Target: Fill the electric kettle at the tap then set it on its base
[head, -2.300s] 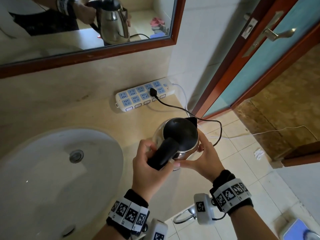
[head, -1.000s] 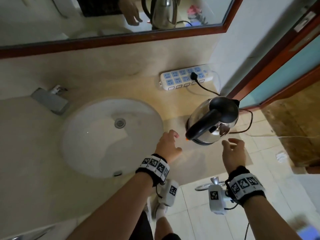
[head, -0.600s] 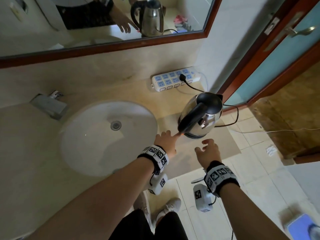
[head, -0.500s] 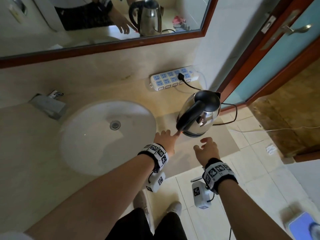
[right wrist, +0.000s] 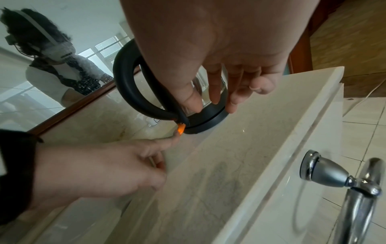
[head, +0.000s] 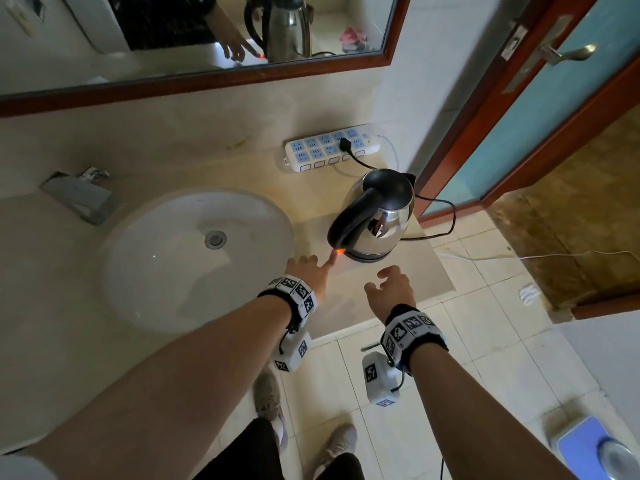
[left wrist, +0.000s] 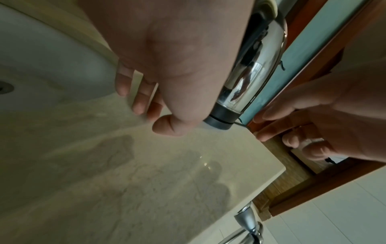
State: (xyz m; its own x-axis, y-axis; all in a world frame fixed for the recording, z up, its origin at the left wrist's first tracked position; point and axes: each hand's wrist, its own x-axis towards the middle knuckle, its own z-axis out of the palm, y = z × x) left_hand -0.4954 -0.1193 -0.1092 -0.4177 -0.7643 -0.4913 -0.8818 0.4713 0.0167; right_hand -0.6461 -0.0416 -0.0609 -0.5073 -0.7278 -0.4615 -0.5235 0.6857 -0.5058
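Observation:
The steel electric kettle point(head: 379, 216) with its black handle stands upright on its black base point(head: 363, 258) at the right end of the counter, lid closed. My left hand point(head: 310, 270) lies low on the counter, index finger stretched out and touching the orange glowing switch point(head: 339, 251) at the foot of the handle. The right wrist view shows that switch point(right wrist: 181, 128) lit against the fingertip. My right hand point(head: 389, 285) hovers open just in front of the kettle and touches nothing. The tap point(head: 78, 197) is far left, beyond the white sink point(head: 138, 220).
A blue and white power strip point(head: 332, 147) lies against the back wall, with the kettle's black cord point(head: 446, 216) plugged in and looping right. The counter edge point(head: 436, 271) drops to a tiled floor. A wooden door frame point(head: 485, 109) is close on the right. A chrome rail point(right wrist: 325, 173) sits below the counter.
Both hands let go of the kettle after it came to rest on its base. The left index finger has reached the switch, which now glows orange.

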